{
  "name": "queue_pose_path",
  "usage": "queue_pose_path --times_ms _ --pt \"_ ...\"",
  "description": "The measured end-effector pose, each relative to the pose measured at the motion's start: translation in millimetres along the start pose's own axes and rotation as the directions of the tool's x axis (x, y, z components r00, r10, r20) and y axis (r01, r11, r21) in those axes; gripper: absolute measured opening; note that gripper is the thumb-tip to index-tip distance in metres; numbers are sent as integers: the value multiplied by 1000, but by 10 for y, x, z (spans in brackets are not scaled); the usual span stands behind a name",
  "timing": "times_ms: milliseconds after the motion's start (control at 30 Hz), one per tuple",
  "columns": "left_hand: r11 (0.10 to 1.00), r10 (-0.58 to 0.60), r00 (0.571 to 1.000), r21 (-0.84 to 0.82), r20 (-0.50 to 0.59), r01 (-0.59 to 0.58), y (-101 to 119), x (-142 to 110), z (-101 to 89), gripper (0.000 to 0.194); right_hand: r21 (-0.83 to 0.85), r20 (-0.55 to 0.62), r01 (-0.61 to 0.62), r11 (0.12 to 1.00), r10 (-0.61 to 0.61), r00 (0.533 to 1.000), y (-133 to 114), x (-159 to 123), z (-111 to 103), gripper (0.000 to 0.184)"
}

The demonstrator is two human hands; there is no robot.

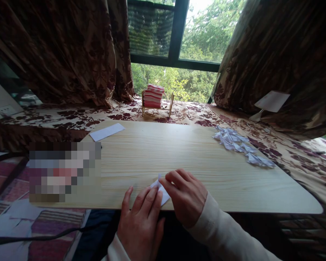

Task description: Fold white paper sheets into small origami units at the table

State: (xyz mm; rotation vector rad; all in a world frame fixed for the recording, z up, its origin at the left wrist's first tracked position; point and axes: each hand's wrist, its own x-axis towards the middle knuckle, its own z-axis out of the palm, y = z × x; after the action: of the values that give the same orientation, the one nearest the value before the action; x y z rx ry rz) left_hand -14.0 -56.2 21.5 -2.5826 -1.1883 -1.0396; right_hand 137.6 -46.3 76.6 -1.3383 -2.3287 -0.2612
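A small piece of folded white paper (165,196) lies at the near edge of the table, beneath both hands. My left hand (142,214) rests on it with fingers stretched out, holding it down from the left; the little finger is spread on the wood. From the right, my right hand (185,194) has its fingers curled and pinches a narrow upright flap of the paper. Part of the paper is hidden under the fingers. Toward the right rear of the table lies a pile of folded white paper pieces (230,139).
A flat white paper strip (107,132) lies at the left rear of the wood-grain table (179,152). The left corner is blurred out by pixelation. Behind, on the flowered cloth, stand a small rack with folded striped cloths (153,96) and a white lamp (271,101).
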Motion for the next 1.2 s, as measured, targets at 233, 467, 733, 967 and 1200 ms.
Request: queue_pose_path --times_ms 233,467,733,967,1200 --pt "1000 -7 1000 2 3 7 -1 3 -5 33 -31 -21 11 999 -12 1000 26 11 20 16" --pt "1000 15 1000 17 8 -15 6 -9 -8 33 -163 5 38 986 -37 999 26 61 49 9" --pt "1000 5 1000 2 -6 -5 -16 -21 15 33 -111 38 68 992 -64 997 4 67 131 9" --pt "1000 7 1000 -29 -19 -7 -25 -55 0 29 -76 74 91 993 -85 994 51 34 156 12" --pt "999 10 1000 -34 -14 -11 -29 -41 -28 31 -55 90 103 993 -98 991 72 38 169 13"
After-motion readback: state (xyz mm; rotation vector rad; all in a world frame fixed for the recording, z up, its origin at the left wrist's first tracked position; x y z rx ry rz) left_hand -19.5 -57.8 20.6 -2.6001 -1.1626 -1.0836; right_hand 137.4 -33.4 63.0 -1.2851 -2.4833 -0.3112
